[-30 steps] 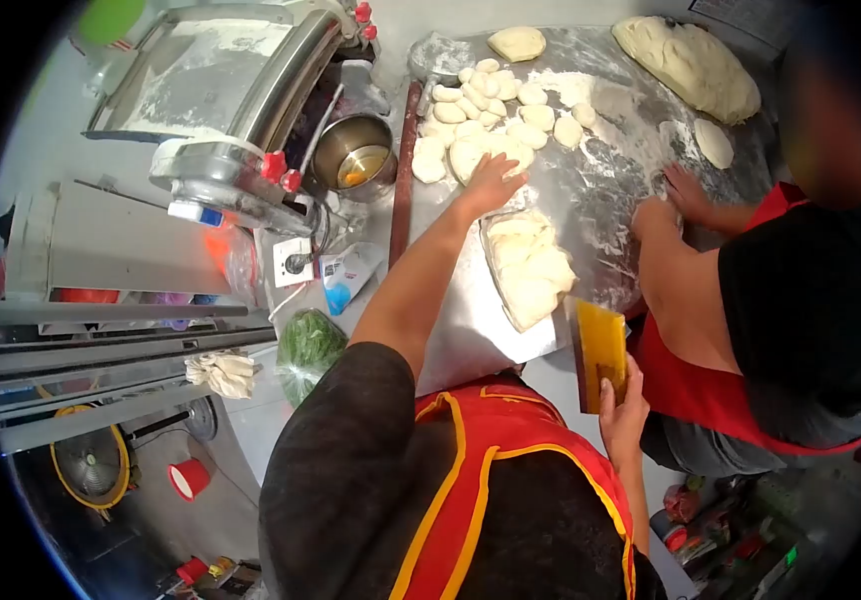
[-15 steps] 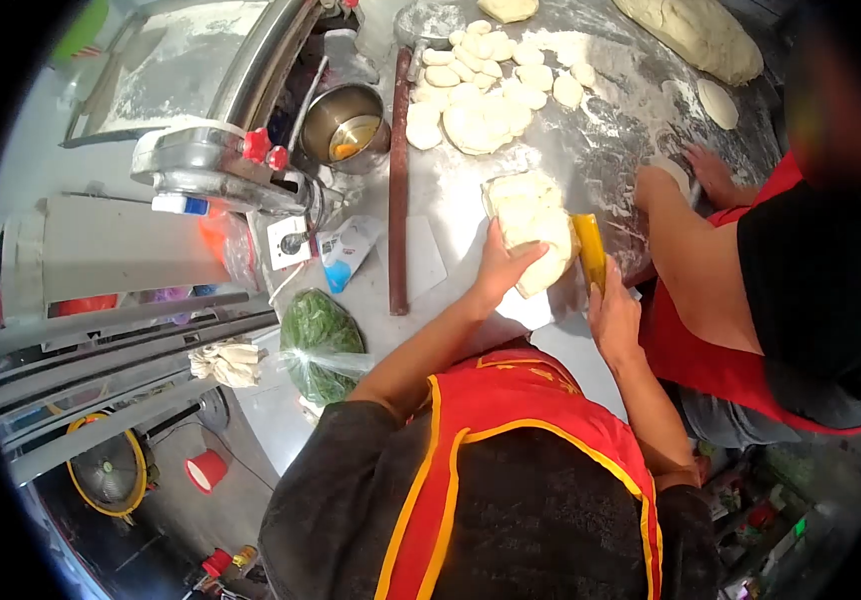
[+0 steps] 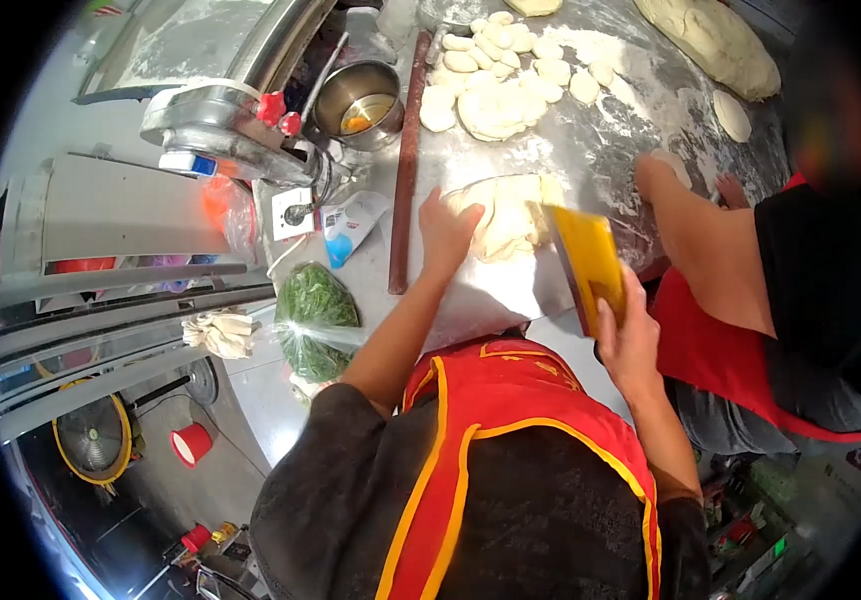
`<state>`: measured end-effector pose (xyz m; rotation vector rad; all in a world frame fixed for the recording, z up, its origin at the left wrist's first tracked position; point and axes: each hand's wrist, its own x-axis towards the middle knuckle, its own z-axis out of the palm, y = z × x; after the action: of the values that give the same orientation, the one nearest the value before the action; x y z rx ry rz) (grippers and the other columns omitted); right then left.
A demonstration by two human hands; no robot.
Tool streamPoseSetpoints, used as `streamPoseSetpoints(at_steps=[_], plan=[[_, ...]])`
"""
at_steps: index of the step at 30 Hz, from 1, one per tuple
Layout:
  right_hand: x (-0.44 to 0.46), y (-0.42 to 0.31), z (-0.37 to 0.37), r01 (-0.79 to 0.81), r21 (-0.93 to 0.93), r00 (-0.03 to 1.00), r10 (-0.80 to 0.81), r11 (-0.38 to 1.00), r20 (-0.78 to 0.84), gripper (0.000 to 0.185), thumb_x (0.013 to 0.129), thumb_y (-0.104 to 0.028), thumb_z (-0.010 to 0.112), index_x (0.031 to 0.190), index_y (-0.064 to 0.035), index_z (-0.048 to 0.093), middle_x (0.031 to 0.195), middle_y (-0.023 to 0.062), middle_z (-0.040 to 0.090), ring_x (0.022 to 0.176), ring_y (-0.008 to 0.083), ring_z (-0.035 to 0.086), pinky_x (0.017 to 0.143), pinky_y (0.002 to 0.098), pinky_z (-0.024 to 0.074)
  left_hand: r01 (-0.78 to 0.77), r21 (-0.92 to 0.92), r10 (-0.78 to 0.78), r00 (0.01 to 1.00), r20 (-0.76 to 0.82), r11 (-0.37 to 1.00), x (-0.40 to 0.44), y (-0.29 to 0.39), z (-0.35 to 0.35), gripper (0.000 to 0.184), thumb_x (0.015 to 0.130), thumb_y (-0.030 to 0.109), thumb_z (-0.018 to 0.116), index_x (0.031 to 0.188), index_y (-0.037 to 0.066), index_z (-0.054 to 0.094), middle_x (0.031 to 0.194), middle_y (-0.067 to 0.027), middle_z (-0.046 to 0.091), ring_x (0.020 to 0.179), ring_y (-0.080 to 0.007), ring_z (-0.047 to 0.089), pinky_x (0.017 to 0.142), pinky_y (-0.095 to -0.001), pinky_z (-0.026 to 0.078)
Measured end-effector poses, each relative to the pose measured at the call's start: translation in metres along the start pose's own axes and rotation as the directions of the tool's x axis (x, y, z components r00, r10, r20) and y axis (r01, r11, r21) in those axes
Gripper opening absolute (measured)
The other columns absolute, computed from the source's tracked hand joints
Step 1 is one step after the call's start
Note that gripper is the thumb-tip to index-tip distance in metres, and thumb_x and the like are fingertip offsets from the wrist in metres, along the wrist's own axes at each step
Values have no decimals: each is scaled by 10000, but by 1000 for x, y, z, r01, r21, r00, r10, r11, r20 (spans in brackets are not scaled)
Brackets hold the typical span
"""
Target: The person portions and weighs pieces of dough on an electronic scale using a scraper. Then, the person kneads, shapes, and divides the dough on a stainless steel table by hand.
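A folded slab of pale dough point(image 3: 507, 214) lies on the metal table point(image 3: 451, 290) in front of me. At its left end is my left hand point(image 3: 449, 232), thumb and fingers apart, beside or touching the dough's edge. My right hand point(image 3: 631, 335) grips a yellow scraper point(image 3: 591, 258), raised at the dough's right side with its blade tilted. Beyond the slab lie several small dough pieces point(image 3: 491, 42) and a larger flattened dough piece point(image 3: 496, 108).
A long brown rod point(image 3: 410, 170) lies left of the dough. Further left are a metal pot point(image 3: 359, 105), a roller machine point(image 3: 216, 125) and bagged greens point(image 3: 317, 320). A co-worker point(image 3: 821, 280) works at the right, below a big dough mass point(image 3: 713, 45).
The dough slab now lies more sideways and nearer the rod. My left hand has moved left to its end. The scraper first came to the dough's right edge, then lifted and tilted.
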<state>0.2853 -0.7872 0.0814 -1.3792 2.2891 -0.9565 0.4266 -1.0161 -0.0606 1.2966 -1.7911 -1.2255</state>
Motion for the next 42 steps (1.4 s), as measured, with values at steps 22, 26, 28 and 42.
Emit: streamPoseSetpoints(at_steps=[22,26,28,42], plan=[[94,-7,109,125,-106,970,-99,986,221,735,857,13,501,1494,-60,141,759,263,613,668,436,602,620,478,481,303,131,-309,951,27,944,-10,-16,23,904,734,324,763,1352,-91,250,1260,-330,415,1173,-453,441,995,-451,385],[87,-3,111,137,-88,974,-118,987,195,734,867,2,492,1496,-62,119,753,260,619,659,439,601,617,484,476,309,140,-318,947,50,941,-10,-19,20,874,755,314,748,1358,-78,252,1269,-318,420,1171,-460,445,994,-455,388],[85,-1,109,89,-74,971,-69,993,229,765,862,-18,511,1498,-68,89,760,268,621,678,446,607,630,488,483,311,154,-322,945,54,938,-10,-23,21,853,761,305,743,1356,-70,261,1280,-304,422,1178,-453,444,996,-454,387],[104,-9,111,-51,-124,934,91,991,345,899,807,-12,544,1496,-62,-31,686,260,620,635,446,611,616,492,495,259,159,-273,959,72,953,-11,-29,14,647,811,261,693,1250,-54,337,1232,-313,472,1100,-476,505,941,-481,428]])
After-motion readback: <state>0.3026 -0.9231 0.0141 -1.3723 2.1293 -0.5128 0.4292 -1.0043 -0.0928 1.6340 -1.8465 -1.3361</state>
